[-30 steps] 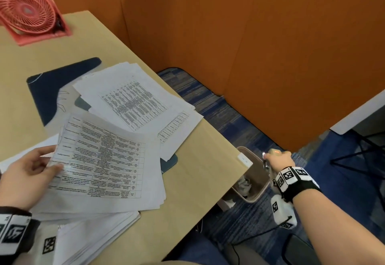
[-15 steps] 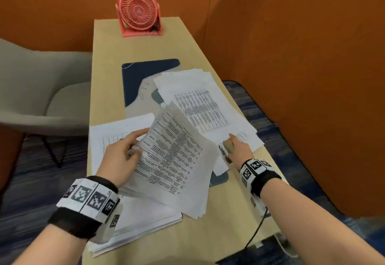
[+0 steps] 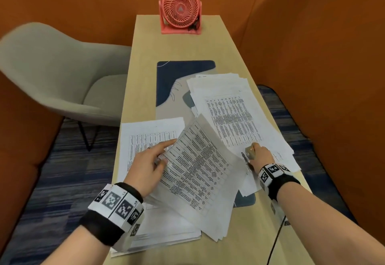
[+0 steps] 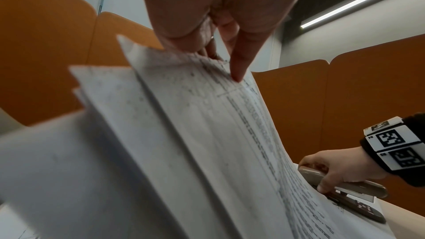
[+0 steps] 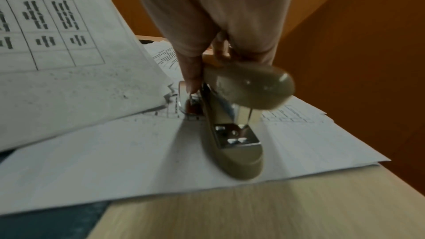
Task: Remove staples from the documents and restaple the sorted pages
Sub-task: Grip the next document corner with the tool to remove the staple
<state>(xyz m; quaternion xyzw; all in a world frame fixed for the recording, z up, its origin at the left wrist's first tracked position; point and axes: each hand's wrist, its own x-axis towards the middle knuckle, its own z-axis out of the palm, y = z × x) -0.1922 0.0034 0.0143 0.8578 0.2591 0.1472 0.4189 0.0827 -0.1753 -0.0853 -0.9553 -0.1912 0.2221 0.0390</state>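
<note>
Since a second ago our right hand has come back from the bin by the desk, gripping the beige stapler on the right-hand paper stack. From the left wrist, our left hand pinches a raised sheaf of table pages. From the right wrist, fingers curl round the stapler's top, base on paper.

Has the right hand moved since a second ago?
Yes. The right hand, gripping the stapler, has come from the bin beside the desk onto the right paper stack.
</note>
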